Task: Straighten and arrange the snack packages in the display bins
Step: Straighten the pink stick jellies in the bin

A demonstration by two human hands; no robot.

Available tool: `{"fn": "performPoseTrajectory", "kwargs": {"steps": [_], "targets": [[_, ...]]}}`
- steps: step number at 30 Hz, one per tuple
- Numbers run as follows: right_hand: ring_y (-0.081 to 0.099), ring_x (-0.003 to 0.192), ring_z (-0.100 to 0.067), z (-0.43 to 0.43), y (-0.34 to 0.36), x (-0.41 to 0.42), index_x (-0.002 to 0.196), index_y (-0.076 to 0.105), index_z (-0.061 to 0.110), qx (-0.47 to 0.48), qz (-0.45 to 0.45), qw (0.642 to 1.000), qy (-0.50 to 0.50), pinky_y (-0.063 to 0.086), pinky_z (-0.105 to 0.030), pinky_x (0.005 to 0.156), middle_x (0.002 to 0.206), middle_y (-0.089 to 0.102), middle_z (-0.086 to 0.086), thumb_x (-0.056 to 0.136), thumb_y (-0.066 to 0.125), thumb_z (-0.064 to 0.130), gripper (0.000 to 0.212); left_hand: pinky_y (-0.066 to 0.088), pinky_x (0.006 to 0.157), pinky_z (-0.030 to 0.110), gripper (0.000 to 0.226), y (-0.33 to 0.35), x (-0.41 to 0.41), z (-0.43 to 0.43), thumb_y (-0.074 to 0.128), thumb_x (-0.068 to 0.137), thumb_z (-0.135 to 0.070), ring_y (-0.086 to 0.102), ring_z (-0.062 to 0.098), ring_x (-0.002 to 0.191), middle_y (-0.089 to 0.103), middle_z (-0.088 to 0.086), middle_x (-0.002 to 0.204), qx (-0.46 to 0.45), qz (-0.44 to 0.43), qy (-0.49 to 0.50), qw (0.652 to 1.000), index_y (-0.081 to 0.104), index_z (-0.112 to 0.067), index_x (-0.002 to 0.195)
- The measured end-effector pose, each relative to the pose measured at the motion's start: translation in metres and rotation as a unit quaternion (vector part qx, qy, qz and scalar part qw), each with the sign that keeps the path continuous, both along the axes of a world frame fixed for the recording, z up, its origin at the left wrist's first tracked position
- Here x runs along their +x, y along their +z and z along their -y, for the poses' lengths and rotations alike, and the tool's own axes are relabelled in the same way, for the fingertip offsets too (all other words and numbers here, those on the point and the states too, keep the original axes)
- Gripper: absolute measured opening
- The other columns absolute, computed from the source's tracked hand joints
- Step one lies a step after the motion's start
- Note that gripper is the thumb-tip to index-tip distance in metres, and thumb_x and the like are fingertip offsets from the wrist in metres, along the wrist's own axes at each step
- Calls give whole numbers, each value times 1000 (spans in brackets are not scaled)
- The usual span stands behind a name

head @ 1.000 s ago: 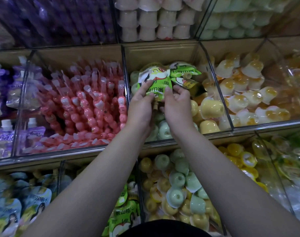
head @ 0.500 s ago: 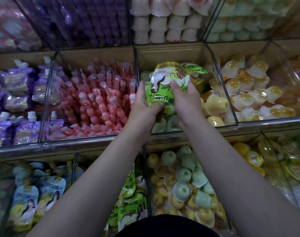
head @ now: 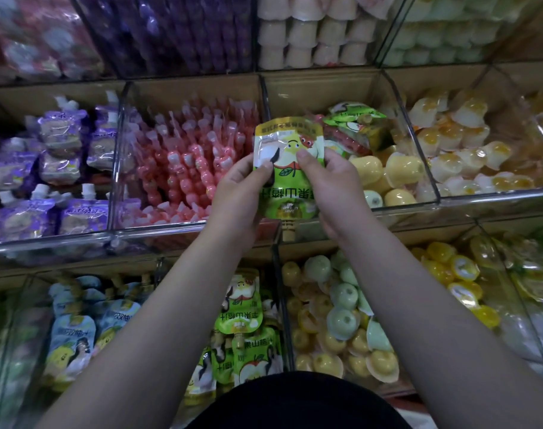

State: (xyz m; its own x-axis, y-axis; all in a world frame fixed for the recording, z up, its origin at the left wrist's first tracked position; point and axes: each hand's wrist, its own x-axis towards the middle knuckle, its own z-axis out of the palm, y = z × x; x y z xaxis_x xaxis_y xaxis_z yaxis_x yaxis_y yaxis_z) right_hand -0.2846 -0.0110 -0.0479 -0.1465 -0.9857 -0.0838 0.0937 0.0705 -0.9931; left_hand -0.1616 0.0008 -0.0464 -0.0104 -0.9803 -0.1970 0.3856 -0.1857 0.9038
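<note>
A green spouted drink pouch (head: 287,168) hangs upside down, spout toward me, in front of the clear middle bin (head: 397,209). My left hand (head: 242,193) grips its left edge with the thumb on the front. My right hand (head: 332,187) grips its right edge the same way. More green pouches (head: 357,122) lie at the back of that bin on yellow and green jelly cups (head: 384,178). Matching green pouches (head: 242,320) stand in the lower bin under my left arm.
Pink jelly sticks (head: 189,162) fill the bin to the left, purple pouches (head: 47,168) the far-left one. Orange-centred cups (head: 468,150) lie to the right. Below are blue pouches (head: 78,329) and mixed jelly cups (head: 341,314). Clear dividers and metal rails separate the bins.
Both hands have lifted the green pouch up out of the middle bin and drawn it toward me and slightly left. The view has shifted right.
</note>
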Motion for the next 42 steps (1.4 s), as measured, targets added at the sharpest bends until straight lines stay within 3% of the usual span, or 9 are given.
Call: {"fn": "performPoseTrajectory", "kwargs": {"steps": [5, 11, 16, 22, 27, 31, 34, 39, 42], "targets": [[72, 96, -27, -16, -5, 18, 99, 69, 18, 3, 7, 1000, 12, 56, -52, 89, 100, 76, -7, 96, 62, 25, 11, 58, 75, 43, 17, -4, 23, -14, 56, 98, -12, 69, 27, 85, 71, 14, 98, 10, 14, -3, 1000, 68, -13, 110], [72, 95, -31, -40, -9, 37, 105, 67, 13, 16, 30, 998, 43, 57, -54, 85, 102, 75, -13, 98, 59, 23, 14, 54, 65, 38, 12, -11, 55, -38, 58, 97, -15, 60, 16, 64, 60, -2, 65, -16, 61, -11, 998, 64, -16, 87], [73, 89, -27, -57, -21, 50, 104, 67, 14, 36, 48, 996, 68, 59, -45, 80, 98, 76, -10, 97, 60, 20, 12, 51, 64, 36, 8, -19, 80, -57, 57, 97, -14, 59, 16, 63, 63, 1, 66, -19, 79, -36, 996, 64, -14, 93], [73, 84, -21, -77, -42, 63, 102, 68, 17, 58, 40, 994, 85, 59, -36, 73, 96, 76, -7, 96, 59, 18, 11, 46, 46, 21, 7, -35, 104, -80, 56, 98, -12, 59, 11, 54, 66, 5, 69, 0, 98, -68, 993, 63, -10, 97], [73, 84, -19, -92, -68, 74, 100, 68, 21, 96, 9, 991, 93, 57, -38, 79, 93, 77, -2, 96, 60, 21, 9, 44, 50, 17, 8, -62, 123, -96, 58, 97, -13, 60, 8, 55, 69, 5, 74, 25, 123, -86, 988, 65, -13, 95], [73, 91, -23, -99, -88, 85, 105, 67, 25, 135, -27, 985, 105, 57, -49, 87, 98, 77, 0, 98, 59, 29, 11, 56, 63, 31, 8, -82, 136, -101, 59, 96, -14, 68, 17, 70, 72, 7, 78, 66, 137, -88, 984, 67, -12, 99], [73, 91, -25, -101, -105, 93, 104, 67, 29, 158, -67, 979, 113, 57, -56, 84, 97, 77, 1, 98, 58, 36, 13, 57, 72, 41, 10, -101, 146, -102, 60, 97, -17, 69, 22, 77, 74, 10, 83, 95, 169, -88, 977, 68, -12, 100], [71, 91, -13, -102, -132, 105, 100, 66, 34, 195, -108, 968, 119, 58, -39, 85, 96, 75, 8, 98, 58, 30, 9, 49, 57, 20, 12, -129, 157, -104, 59, 98, -17, 64, 4, 62, 73, -4, 75, 131, 212, -74, 966, 71, -14, 100], [69, 98, -14, -107, -149, 108, 105, 63, 36, 221, -131, 957, 137, 56, -42, 92, 107, 71, 9, 96, 61, 31, 10, 51, 52, 23, 11, -143, 163, -106, 60, 97, -17, 64, 4, 57, 73, -5, 73, 169, 215, -78, 959, 70, -15, 98]]}}
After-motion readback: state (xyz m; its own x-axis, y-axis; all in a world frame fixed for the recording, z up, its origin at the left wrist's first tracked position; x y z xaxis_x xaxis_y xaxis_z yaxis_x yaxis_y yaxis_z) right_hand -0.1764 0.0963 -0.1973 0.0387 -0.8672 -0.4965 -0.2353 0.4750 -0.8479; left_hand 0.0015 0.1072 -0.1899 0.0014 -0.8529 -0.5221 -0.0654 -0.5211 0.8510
